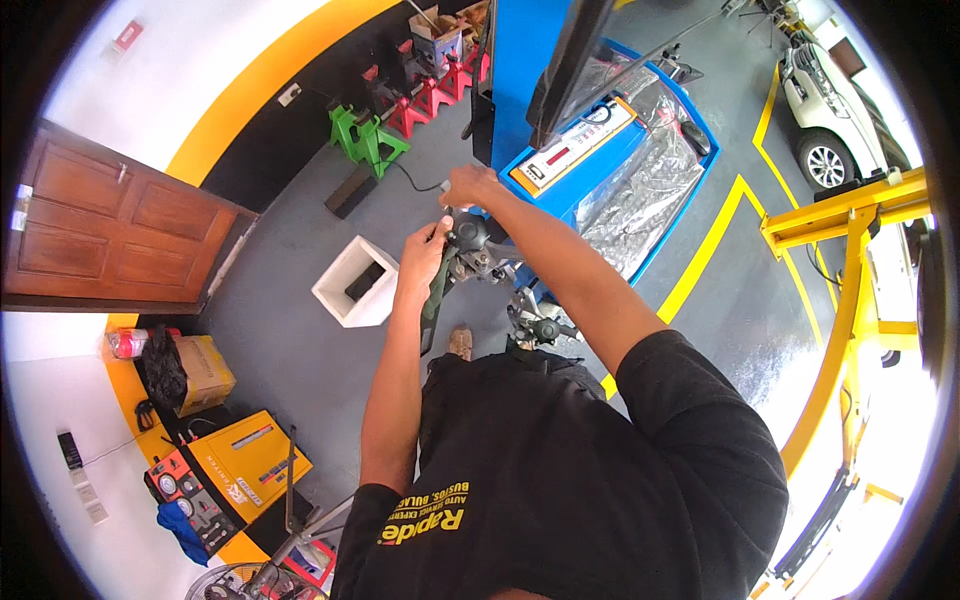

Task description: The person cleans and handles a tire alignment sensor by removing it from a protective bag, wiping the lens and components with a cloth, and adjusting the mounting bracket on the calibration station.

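In front of me stands a dark metal device (468, 234) with a round black knob and grey clamp-like fittings. My left hand (424, 256) is closed at its left side, thumb up near the top. Just beyond it, my right hand (470, 187) is closed with bent fingers at the end of a thin dark cable (418, 184). A small grey piece shows at that end; the fingers hide the rest. Nearer my body is a similar clamp fitting (545, 330) with a dark round knob.
A blue cabinet (650, 190) with a control panel and plastic sheeting stands at right. On the floor left are a white open box (355, 285) and a dark block (350, 192). Green (368, 138) and red jack stands (432, 98) line the wall. A yellow lift post (850, 300) rises far right.
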`<state>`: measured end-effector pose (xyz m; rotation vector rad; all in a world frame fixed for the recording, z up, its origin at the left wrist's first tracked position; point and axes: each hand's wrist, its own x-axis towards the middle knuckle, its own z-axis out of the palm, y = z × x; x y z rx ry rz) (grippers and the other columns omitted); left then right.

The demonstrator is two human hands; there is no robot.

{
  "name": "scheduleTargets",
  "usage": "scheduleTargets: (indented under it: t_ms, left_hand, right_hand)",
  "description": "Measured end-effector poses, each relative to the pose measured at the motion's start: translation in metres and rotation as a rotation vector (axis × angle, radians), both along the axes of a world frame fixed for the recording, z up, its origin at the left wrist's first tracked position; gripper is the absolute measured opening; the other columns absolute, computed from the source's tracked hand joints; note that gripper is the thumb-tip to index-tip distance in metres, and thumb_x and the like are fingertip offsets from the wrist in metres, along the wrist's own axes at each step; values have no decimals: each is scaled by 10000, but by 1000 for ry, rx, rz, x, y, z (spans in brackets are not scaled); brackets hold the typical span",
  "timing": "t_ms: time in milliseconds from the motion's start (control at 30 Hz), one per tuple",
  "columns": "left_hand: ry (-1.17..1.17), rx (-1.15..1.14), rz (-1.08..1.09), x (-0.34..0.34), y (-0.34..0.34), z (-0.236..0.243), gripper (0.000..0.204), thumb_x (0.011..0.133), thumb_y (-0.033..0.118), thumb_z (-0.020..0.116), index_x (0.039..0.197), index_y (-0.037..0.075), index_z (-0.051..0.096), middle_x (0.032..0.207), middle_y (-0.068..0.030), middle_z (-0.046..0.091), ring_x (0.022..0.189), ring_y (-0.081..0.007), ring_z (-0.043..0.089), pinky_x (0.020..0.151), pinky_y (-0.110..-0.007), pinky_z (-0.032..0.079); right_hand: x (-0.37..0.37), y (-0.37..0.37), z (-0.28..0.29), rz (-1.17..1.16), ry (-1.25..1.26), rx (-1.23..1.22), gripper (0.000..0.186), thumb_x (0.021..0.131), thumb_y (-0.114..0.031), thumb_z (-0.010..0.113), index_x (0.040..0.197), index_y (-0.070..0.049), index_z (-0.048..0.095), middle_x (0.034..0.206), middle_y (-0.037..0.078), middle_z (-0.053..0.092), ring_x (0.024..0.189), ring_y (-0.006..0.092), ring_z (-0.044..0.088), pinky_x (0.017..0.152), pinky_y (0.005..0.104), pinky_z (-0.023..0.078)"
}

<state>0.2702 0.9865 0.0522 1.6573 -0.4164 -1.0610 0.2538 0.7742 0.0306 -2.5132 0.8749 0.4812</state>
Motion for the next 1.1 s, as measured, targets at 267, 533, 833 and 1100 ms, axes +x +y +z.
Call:
scheduleTargets:
  t_ms: [267,533,833,1100]
  left_hand:
    - [494,-173,150,-6,31,5,357,1075,331,587,1271,36,636,890,-31,636,592,-93,502,526,-249,394]
    - [529,-240,73,-64,64,51,281,1078,289,621,1223,48,629,918,-52,648,621,-83,556,515,-223,411]
    - [497,-87,-144,-95,43,55,412,1136,402,477,1216,30,633,914,-61,678,660,-93,576,537,-238,430]
    - [20,-166,-174,9,24,64,352,1069,357,645,1034,31,774,753,40,539,715,-51,465,625,-231,350]
  right_hand:
    - [-83,43,69,-387,-1044,174,427,992,-375,687,1142,23,726,1040,181,777,944,334,764,847,409,593]
    - [-217,183,87,-289,-1106,426,435,911,-180,780,1309,-72,643,1236,164,635,1076,330,691,894,421,571]
    - [-241,182,59,-240,-1075,90,439,897,-136,797,1317,-129,670,1263,115,611,1080,290,649,910,412,551]
    - [-209,136,-36,-1701,-1602,449,264,1049,-186,685,1116,65,639,1024,108,704,856,157,650,784,309,555]
